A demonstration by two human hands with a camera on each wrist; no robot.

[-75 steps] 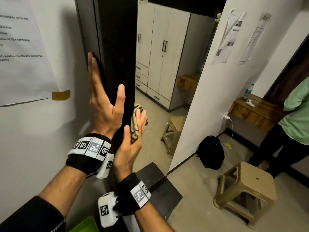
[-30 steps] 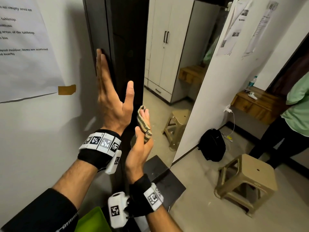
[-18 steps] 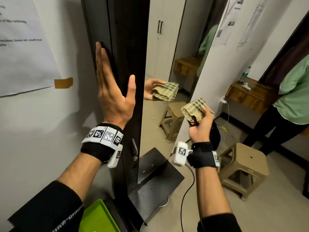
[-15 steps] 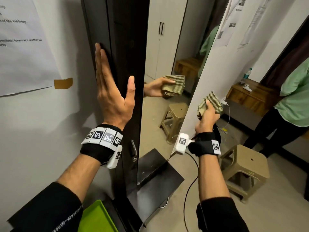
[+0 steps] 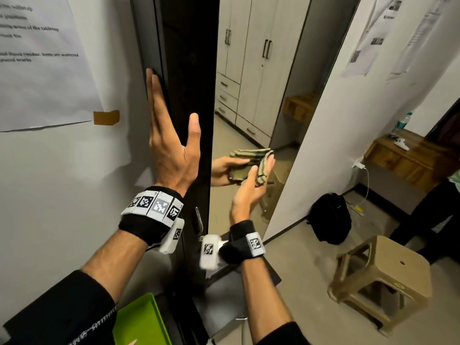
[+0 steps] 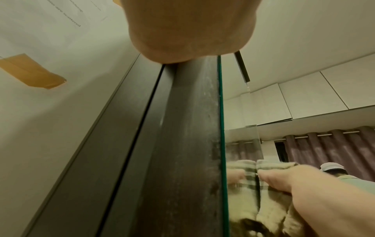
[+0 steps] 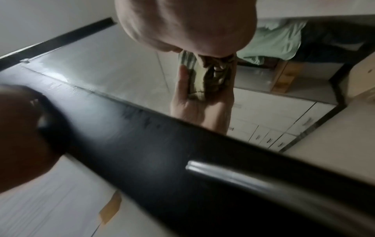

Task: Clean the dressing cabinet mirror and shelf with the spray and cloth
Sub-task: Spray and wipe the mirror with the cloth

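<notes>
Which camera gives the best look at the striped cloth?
The head view: the cloth shows whole, pressed by the right hand against the mirror. The left wrist view catches only its edge; the right wrist view shows it crumpled under the palm.

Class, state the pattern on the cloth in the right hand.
The cloth has olive-green and cream stripes, clearest in the head view.

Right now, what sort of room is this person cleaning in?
Probably a bedroom or hostel room. A tall mirror on a dark cabinet reflects white wardrobes, and a wooden desk, a plastic stool and a backpack stand nearby. Printed sheets are stuck on the walls.
</notes>
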